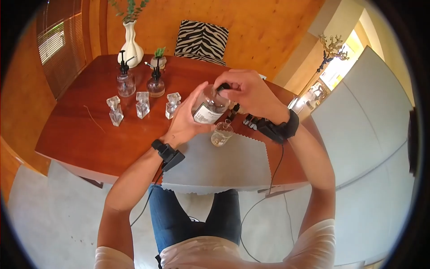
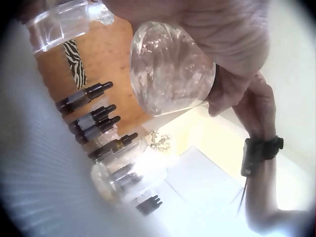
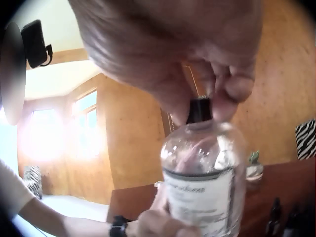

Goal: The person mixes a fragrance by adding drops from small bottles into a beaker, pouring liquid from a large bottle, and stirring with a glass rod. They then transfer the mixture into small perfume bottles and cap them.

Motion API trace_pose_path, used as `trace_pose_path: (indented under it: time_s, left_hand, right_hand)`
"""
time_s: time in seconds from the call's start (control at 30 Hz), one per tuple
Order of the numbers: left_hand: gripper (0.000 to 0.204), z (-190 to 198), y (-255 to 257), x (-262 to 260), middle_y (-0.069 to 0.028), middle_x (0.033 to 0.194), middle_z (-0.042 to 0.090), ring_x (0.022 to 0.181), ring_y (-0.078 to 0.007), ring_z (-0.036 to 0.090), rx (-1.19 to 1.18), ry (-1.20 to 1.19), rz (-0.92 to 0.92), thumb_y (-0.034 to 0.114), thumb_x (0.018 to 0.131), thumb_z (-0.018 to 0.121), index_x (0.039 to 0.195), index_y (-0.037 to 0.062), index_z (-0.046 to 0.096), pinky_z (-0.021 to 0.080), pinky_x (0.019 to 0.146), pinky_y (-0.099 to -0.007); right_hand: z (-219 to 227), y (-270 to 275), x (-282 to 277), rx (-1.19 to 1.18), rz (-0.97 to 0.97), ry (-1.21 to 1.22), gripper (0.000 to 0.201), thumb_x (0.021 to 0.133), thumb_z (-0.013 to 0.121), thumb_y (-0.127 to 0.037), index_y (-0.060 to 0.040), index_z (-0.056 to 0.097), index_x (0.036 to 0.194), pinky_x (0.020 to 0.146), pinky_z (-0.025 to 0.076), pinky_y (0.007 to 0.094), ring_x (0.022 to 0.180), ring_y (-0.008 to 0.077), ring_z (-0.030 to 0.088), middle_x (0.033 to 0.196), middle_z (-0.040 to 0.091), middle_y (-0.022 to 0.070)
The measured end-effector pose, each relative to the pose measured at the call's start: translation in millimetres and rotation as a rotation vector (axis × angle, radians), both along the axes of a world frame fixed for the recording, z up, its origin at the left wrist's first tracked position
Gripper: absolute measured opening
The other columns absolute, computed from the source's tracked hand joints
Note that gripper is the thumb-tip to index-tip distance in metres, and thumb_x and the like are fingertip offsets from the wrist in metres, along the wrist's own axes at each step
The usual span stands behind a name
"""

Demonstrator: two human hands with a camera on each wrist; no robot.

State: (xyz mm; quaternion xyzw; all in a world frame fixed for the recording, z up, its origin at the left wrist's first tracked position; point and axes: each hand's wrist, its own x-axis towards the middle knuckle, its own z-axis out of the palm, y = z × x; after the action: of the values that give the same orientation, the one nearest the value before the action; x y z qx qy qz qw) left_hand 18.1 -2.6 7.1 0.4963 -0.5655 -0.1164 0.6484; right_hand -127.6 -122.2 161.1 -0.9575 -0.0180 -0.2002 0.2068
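A clear round bottle (image 3: 202, 182) with a white label and a black cap (image 3: 199, 109) is held up over the table. My left hand (image 1: 184, 117) grips its body from the side, thumb near the label. With fingertips and thumb, my right hand (image 1: 251, 92) pinches the black cap at the neck. In the left wrist view the bottle's base (image 2: 165, 69) faces the camera. Below the bottle, a small glass beaker (image 1: 221, 134) stands on a grey mat (image 1: 215, 163), a little pale liquid at its bottom.
Several square glass bottles (image 1: 142, 105) stand left of the hands. Behind them are two pump bottles (image 1: 156, 86), a white vase (image 1: 130, 47) and a small potted plant (image 1: 159, 60). Several dark dropper bottles (image 2: 96, 118) stand to the right. A cable (image 1: 278, 166) hangs from the right wrist.
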Motion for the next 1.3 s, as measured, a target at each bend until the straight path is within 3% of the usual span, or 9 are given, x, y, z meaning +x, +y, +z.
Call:
trace_pose_path:
  time_s: [0.1, 0.2, 0.3, 0.4, 0.6, 0.9, 1.0, 1.2, 1.3]
  left_hand:
    - [0.113, 2.5, 0.1, -2.1, -0.0121, 0.145, 0.053, 0.136, -0.0226, 0.05, 0.044, 0.23, -0.195, 0.002, 0.059, 0.088, 0.158, 0.0098, 0.034, 0.038, 0.114, -0.0339]
    - [0.111, -0.1, -0.5, -0.2, -0.0109, 0.143, 0.053, 0.135, -0.0219, 0.05, 0.085, 0.203, -0.216, -0.001, 0.058, 0.085, 0.157, 0.0093, 0.036, 0.037, 0.114, -0.0327]
    - [0.11, -2.8, -1.5, 0.4, -0.0095, 0.14, 0.055, 0.132, -0.0208, 0.051, 0.109, 0.193, -0.26, -0.003, 0.057, 0.083, 0.156, 0.0085, 0.038, 0.037, 0.113, -0.0312]
    - [0.11, 2.4, 0.9, -0.9, -0.0084, 0.139, 0.055, 0.129, -0.0196, 0.052, 0.066, 0.237, -0.276, -0.004, 0.056, 0.082, 0.156, 0.0081, 0.039, 0.038, 0.111, -0.0305]
    - [0.108, 1.5, 0.0, 1.6, -0.0074, 0.141, 0.055, 0.131, -0.0189, 0.052, 0.111, 0.263, -0.35, -0.007, 0.054, 0.079, 0.154, 0.0045, 0.04, 0.037, 0.113, -0.0312]
    - [0.109, -3.6, -4.9, 4.0, -0.0069, 0.145, 0.053, 0.138, -0.0197, 0.047, 0.114, 0.322, -0.496, -0.008, 0.052, 0.078, 0.153, 0.0007, 0.039, 0.033, 0.118, -0.0318]
    - [0.109, -3.3, -4.3, 3.1, -0.0077, 0.147, 0.052, 0.141, -0.0202, 0.045, 0.145, 0.309, -0.488, -0.009, 0.052, 0.078, 0.153, 0.0004, 0.039, 0.031, 0.119, -0.032]
    - [0.108, -2.2, -3.7, 2.5, -0.007, 0.146, 0.053, 0.139, -0.0202, 0.047, 0.175, 0.313, -0.483, -0.01, 0.052, 0.077, 0.153, 0.001, 0.041, 0.032, 0.118, -0.0312]
    - [0.106, -0.4, -5.1, 3.8, -0.0063, 0.143, 0.055, 0.137, -0.0201, 0.048, 0.186, 0.293, -0.452, -0.01, 0.053, 0.076, 0.152, 0.0017, 0.042, 0.033, 0.118, -0.0307]
  right_hand:
    - [-1.8, -5.1, -2.3, 0.07, 0.141, -0.107, 0.018, 0.086, 0.07, -0.01, 0.0004, 0.068, 0.1, 0.068, 0.05, 0.0364, 0.076, 0.0272, 0.062, 0.083, 0.064, 0.0162]
    - [-3.0, 0.9, -9.1, -0.074, -0.258, 0.037, 0.018, 0.086, 0.07, -0.008, -0.0023, 0.069, 0.103, 0.067, 0.049, 0.0359, 0.077, 0.0269, 0.062, 0.09, 0.065, 0.0131]
    - [-8.2, -13.7, -9.4, 0.053, -0.204, 0.176, 0.019, 0.086, 0.072, -0.012, -0.0043, 0.071, 0.103, 0.068, 0.05, 0.0371, 0.078, 0.0262, 0.062, 0.093, 0.066, 0.0139]
    - [-13.5, -19.7, -10.3, 0.134, 0.07, -0.027, 0.02, 0.087, 0.073, -0.016, -0.0037, 0.071, 0.102, 0.068, 0.049, 0.0376, 0.078, 0.025, 0.062, 0.092, 0.067, 0.0126]
    - [-12.1, -4.7, -13.9, 0.131, -0.283, 0.185, 0.016, 0.082, 0.071, -0.002, -0.0023, 0.069, 0.097, 0.069, 0.048, 0.0333, 0.08, 0.0195, 0.06, 0.097, 0.063, 0.0064]
    - [-19.1, -31.0, -17.4, 0.325, 0.247, -0.052, 0.017, 0.081, 0.071, -0.001, -0.0004, 0.069, 0.097, 0.071, 0.049, 0.0338, 0.087, 0.0188, 0.061, 0.1, 0.064, 0.0095]
    - [-24.3, -15.0, -24.3, 0.319, -0.109, -0.023, 0.014, 0.082, 0.072, -0.004, 0.0001, 0.07, 0.095, 0.073, 0.049, 0.0345, 0.084, 0.0193, 0.062, 0.096, 0.065, 0.0081]
    - [-38.7, -23.0, -32.8, 0.253, -0.119, -0.075, 0.02, 0.091, 0.072, -0.011, -0.0005, 0.069, 0.107, 0.064, 0.048, 0.0296, 0.072, 0.0154, 0.06, 0.082, 0.067, 0.0059]
    - [-32.5, -35.0, -45.0, 0.579, -0.157, -0.166, 0.019, 0.094, 0.068, -0.011, 0.0012, 0.068, 0.11, 0.058, 0.045, 0.0246, 0.068, 0.0101, 0.059, 0.082, 0.065, 0.0045]
